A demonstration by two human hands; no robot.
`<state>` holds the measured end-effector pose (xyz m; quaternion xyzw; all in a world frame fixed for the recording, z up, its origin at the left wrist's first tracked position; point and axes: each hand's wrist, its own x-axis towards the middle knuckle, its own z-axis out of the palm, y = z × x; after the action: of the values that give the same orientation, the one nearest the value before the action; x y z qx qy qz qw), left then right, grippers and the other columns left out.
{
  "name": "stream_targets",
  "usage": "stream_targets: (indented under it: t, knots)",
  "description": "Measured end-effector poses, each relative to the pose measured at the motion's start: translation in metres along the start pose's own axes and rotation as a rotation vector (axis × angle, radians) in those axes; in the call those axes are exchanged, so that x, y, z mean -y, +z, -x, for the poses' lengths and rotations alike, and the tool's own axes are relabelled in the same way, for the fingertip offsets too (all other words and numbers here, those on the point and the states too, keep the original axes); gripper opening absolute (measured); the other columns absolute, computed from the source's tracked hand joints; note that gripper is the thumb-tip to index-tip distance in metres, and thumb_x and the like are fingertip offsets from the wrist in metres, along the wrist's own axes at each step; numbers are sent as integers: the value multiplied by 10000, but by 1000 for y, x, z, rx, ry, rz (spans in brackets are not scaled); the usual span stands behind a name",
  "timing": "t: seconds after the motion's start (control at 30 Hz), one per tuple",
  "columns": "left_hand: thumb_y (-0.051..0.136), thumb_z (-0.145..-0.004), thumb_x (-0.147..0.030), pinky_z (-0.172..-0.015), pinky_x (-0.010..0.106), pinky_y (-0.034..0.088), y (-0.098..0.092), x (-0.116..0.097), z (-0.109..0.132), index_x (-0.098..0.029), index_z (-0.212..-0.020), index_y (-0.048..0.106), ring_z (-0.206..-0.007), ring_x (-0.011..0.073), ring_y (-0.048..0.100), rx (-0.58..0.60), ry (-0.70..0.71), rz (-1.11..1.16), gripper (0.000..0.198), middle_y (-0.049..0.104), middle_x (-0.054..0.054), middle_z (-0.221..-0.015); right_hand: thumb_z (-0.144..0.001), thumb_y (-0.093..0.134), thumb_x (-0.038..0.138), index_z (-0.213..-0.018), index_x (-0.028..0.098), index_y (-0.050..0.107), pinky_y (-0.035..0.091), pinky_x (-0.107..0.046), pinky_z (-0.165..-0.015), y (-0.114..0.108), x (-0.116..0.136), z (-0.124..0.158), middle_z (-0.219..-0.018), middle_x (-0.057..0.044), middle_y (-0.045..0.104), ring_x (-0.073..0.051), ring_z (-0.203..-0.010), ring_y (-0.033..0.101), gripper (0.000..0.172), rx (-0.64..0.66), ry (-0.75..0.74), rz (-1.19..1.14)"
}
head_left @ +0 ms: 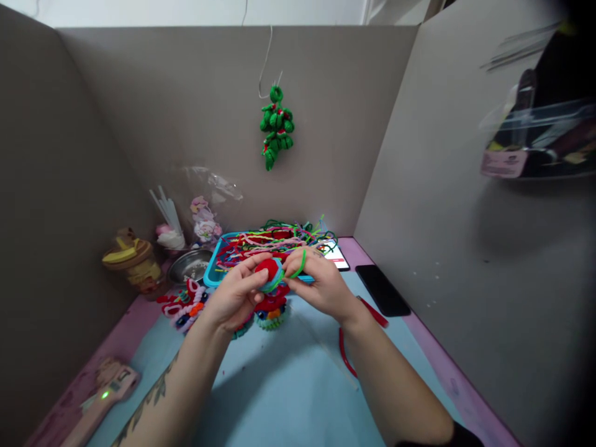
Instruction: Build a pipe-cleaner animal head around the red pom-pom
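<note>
At the blue tray's (pixel 211 275) six o'clock, the left hand (pixel 236 293) pinches a red-centred, blue-green-edged fuzzy ball (pixel 269 267) between thumb and fingers; the right hand (pixel 317 273), fingertips nearly together, grips a green strand (pixel 302 264) (probably light, soft, squashable: best held by its rim).

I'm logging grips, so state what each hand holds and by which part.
The left hand holds a red and blue piece, thumb on its red part. The right hand holds a green strand near that piece; exact pinch unclear.
</note>
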<state>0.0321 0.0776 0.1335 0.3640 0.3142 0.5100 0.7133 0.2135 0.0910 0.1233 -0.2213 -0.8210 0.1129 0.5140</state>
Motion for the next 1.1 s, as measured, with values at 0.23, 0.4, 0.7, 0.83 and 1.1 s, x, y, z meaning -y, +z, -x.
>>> stream_targets:
  t: [0.23,0.4,0.7,0.83,1.1]
  knots:
    - [795,-630,-94,-323,95,370,1,-1,2,-113,-990,652,-447,20,486,-41,-41,22,388,647,1,-761,-841,567,122,-868,230,557,520,-370,-783,5,-1,2,-820,-31,642,-168,-821,618,111,-89,-144,105]
    - [780,-659,-103,-325,92,364,-1,2,2,-123,-998,661,-436,9,469,-41,-34,16,360,649,-1,-773,-827,584,112,-871,223,560,526,-369,-773,7,-1,2,-810,-38,644,-172,-813,615,122,-123,-176,152]
    - [847,-595,-181,-378,113,435,2,3,6,-137,-1066,612,-492,36,538,-34,49,-25,528,663,-2,-799,-803,609,109,-815,234,606,512,-370,-778,4,3,-1,-797,-19,644,-166,-799,620,126,-199,-123,63]
    - [862,-564,-185,-435,142,469,3,7,5,-155,-1116,567,-539,64,580,-52,128,-56,626,676,9,-831,-780,632,115,-802,249,644,504,-392,-781,5,4,-1,-804,-21,654,-177,-793,606,136,-253,-106,109]
    - [870,-501,-126,-566,157,460,8,11,5,-166,-1027,561,-586,59,576,-153,265,-74,611,655,-30,-774,-767,647,82,-876,268,627,508,-402,-799,22,6,6,-885,-20,694,-187,-843,611,217,-310,-158,192]
